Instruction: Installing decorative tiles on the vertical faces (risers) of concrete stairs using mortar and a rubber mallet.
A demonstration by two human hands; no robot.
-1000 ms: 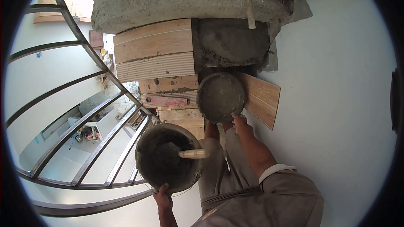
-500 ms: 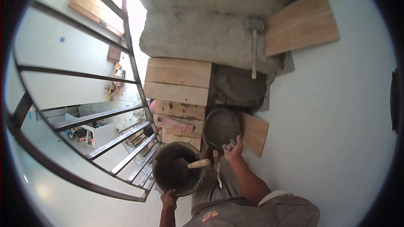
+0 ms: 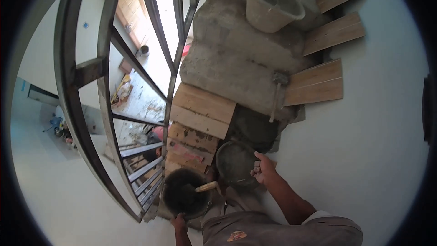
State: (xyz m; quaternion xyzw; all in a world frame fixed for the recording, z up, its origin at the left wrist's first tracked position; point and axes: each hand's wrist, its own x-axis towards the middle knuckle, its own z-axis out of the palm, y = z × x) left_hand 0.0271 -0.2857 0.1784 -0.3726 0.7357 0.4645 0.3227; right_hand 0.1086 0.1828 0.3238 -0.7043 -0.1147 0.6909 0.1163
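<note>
My left hand [image 3: 179, 223] grips the near rim of a dark bucket [image 3: 167, 209] at lower middle. A trowel [image 3: 207, 187] leans in it, its wooden handle over the right rim and its blade mostly lost in the dark interior. To the right stands a second dark, round bucket [image 3: 231, 161]. My right hand [image 3: 263, 169] is at its right edge, fingers curled and thumb stretched out; whether they hold the rim or anything else is hidden. Beyond lie wood-look tiles [image 3: 205, 105] on the steps, beside a patch of dark wet mortar [image 3: 255, 127].
A mallet [image 3: 278, 91] lies on the rough concrete step [image 3: 223, 70]. Higher up sits a pale tub [image 3: 273, 11]. Several tile pieces [image 3: 314, 84] lean along the white wall at right. A metal railing [image 3: 104, 77] borders the left; beyond it is a lower floor with clutter.
The view has tilted up the stairs, bringing the pale tub into sight. My right hand has shifted slightly right along the second bucket's edge, fingers more curled. My left hand stays on its bucket.
</note>
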